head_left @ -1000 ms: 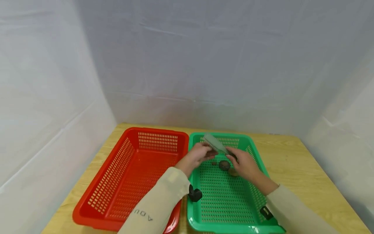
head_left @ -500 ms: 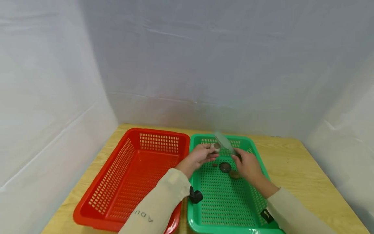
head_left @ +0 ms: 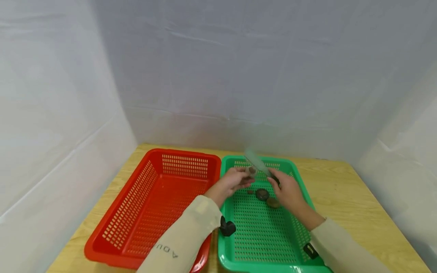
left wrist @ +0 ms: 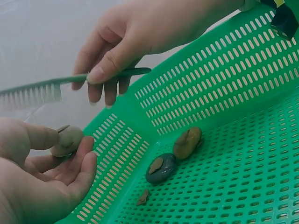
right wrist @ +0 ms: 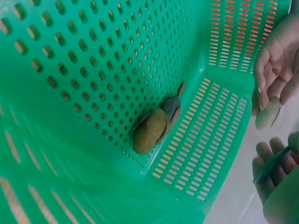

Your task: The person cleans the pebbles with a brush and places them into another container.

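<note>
My left hand (head_left: 233, 181) pinches a pale rounded stone (left wrist: 68, 141) between thumb and fingers; a brown flake-like patch lies on top of it. The right hand (left wrist: 117, 51) grips the dark green handle of a brush (left wrist: 32, 91), its pale bristles facing down just above the stone. In the left wrist view the bristles and stone are apart. Below the hands, on the green basket's (left wrist: 224, 182) floor, lie a dark grey stone (left wrist: 161, 170) with a brown patch and a yellow-brown stone (left wrist: 188, 143) touching it. A small brown flake (left wrist: 143, 198) lies beside them.
A red basket (head_left: 170, 193) stands left of the green one, rims close together, on a wooden table (head_left: 345, 201). Pale sheeting (head_left: 239, 76) hangs behind and at both sides. Black straps (head_left: 227, 227) sit near the sleeves.
The brush head swung away from the stone to the upper right, then came back left toward it. My left hand stays nearly in place with the stone.
</note>
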`<action>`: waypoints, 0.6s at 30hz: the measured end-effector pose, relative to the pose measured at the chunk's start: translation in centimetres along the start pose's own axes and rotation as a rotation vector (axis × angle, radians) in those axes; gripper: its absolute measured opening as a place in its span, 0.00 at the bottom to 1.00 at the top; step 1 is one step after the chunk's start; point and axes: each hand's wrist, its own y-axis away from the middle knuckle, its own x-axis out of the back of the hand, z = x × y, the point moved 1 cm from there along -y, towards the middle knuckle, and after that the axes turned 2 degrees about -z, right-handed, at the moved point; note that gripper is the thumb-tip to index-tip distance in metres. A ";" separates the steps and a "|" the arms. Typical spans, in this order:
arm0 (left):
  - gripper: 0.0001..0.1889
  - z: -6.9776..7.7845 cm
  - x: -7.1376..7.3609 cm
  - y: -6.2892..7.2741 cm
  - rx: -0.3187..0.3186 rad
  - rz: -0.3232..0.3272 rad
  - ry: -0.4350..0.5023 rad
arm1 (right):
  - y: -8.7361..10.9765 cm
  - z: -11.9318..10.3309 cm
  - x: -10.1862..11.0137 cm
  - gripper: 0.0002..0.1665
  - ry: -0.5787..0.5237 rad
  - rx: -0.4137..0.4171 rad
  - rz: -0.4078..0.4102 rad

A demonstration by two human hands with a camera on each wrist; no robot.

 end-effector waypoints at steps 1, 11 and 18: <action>0.20 0.0 0.0 0.0 -0.005 0.005 -0.003 | 0.0 0.0 0.0 0.18 -0.006 0.008 -0.022; 0.21 -0.1 0.1 0.1 -0.022 -0.017 -0.054 | 0.2 -0.1 -0.2 0.20 0.009 -0.082 -0.199; 0.23 -0.1 0.2 0.2 -0.018 -0.022 -0.047 | 0.3 0.1 -0.4 0.20 0.015 -0.132 -0.183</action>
